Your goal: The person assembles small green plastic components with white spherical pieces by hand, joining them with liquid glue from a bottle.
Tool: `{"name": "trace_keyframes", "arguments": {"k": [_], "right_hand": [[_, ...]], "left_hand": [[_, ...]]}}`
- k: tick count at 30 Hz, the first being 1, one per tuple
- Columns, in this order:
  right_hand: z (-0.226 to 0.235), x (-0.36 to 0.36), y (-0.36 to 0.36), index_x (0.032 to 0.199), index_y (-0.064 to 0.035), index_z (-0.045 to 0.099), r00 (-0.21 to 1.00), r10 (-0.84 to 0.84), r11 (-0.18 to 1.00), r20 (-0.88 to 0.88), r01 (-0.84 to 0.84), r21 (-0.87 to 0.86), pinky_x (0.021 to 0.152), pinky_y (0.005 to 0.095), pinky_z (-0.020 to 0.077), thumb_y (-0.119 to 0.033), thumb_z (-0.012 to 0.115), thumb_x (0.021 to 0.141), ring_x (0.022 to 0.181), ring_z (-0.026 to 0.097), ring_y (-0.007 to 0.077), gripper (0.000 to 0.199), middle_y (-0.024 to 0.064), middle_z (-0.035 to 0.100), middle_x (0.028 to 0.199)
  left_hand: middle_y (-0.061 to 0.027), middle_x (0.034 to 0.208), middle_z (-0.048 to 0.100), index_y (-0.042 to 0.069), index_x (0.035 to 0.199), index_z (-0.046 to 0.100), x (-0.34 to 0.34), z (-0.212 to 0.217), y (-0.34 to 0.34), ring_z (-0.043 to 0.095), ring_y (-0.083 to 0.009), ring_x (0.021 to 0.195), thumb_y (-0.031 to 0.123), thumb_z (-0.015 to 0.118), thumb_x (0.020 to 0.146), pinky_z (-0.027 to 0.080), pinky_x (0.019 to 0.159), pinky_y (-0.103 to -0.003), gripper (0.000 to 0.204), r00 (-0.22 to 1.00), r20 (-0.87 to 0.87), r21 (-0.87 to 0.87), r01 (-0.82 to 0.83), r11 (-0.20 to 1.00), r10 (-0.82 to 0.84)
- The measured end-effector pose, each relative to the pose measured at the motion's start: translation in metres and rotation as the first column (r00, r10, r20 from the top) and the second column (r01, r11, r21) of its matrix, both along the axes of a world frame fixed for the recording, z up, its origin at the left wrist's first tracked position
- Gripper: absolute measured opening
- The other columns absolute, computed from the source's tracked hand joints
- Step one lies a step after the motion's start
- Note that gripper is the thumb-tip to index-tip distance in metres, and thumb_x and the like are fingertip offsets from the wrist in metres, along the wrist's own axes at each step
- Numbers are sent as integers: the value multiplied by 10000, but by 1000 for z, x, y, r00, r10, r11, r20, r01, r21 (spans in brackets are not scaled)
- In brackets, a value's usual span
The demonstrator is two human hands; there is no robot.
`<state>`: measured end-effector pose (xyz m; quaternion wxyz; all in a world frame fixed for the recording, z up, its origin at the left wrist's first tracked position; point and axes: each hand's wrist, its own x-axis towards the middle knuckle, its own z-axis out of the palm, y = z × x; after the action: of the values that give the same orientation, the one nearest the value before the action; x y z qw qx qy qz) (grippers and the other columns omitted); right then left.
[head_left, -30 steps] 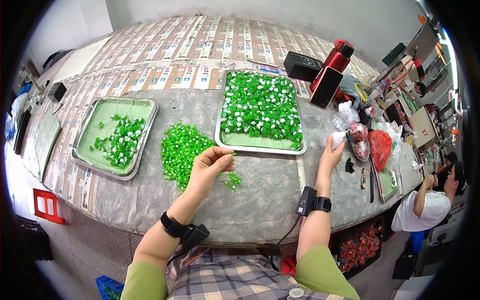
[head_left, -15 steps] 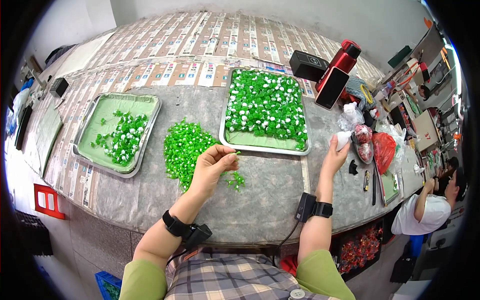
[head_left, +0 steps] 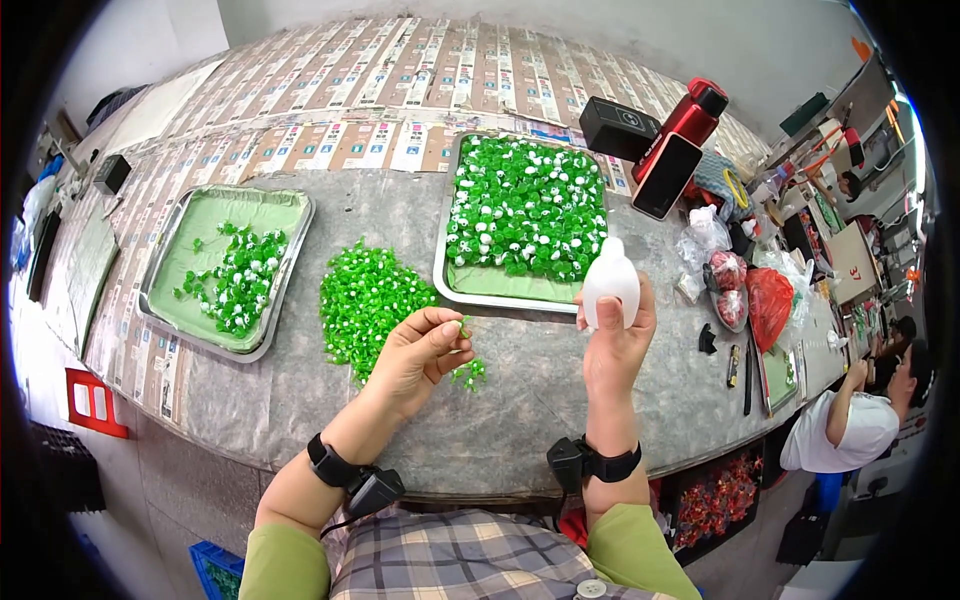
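Looking down from the head view, you are holding your left hand (head_left: 418, 352) above the grey felt-covered table (head_left: 520, 410), its thumb and fingertips pinching a tiny green plastic piece (head_left: 463, 325). Your right hand (head_left: 615, 345) is raised just beside it, fingers wrapped around a small white plastic squeeze bottle (head_left: 611, 281) that is standing upright with its tip pointing up. A loose heap of small green and white plastic pieces (head_left: 365, 300) is lying on the table just left of your left hand, and a few stray green bits (head_left: 468, 373) are lying under it. A metal tray heaped with green and white pieces (head_left: 470, 285) is sitting beyond both hands, and a second metal tray with a green liner (head_left: 190, 250) is sitting well to the left, partly filled.
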<state>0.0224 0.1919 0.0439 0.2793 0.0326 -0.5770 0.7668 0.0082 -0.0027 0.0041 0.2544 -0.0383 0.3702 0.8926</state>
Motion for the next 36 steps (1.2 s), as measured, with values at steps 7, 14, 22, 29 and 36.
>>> {"name": "trace_keyframes", "arguments": {"k": [7,14,22,29,36], "right_hand": [[-5,15,-10,889,-40,446,1000,6,995,4,-6,98,586,159,389,-182,728,640,689,487,48,401,-6,497,772],[-5,23,-12,858,-28,473,1000,-8,989,5,7,145,561,184,377,-169,747,614,651,474,71,393,6,491,764],[-15,25,-14,794,-35,488,988,-125,930,-93,149,335,511,210,338,-355,742,591,600,427,94,456,17,442,729],[-15,25,-16,819,-29,487,988,-124,905,-88,149,398,514,214,364,-325,745,600,609,457,102,450,32,467,752],[-13,26,-16,822,-25,489,990,-119,883,-78,141,447,516,219,374,-322,744,602,609,467,110,449,38,469,747]], "left_hand": [[-46,742,558,71,868,519,2,-9,-2,558,-130,691,110,562,777,498,643,-248,108,1000,20,61,17,998,-18],[-50,774,579,52,863,534,2,-13,-1,570,-125,698,97,567,774,497,657,-260,106,999,40,107,26,994,-30],[-32,753,569,50,866,536,2,-18,0,566,-120,692,98,571,771,497,654,-256,111,997,33,64,71,995,-73],[-36,753,565,51,864,536,2,-18,-1,568,-126,685,93,569,771,495,647,-254,107,996,47,59,72,996,-75],[-40,727,567,55,850,538,4,-15,0,567,-133,671,93,566,775,489,629,-246,89,995,56,60,74,995,-77]]}}
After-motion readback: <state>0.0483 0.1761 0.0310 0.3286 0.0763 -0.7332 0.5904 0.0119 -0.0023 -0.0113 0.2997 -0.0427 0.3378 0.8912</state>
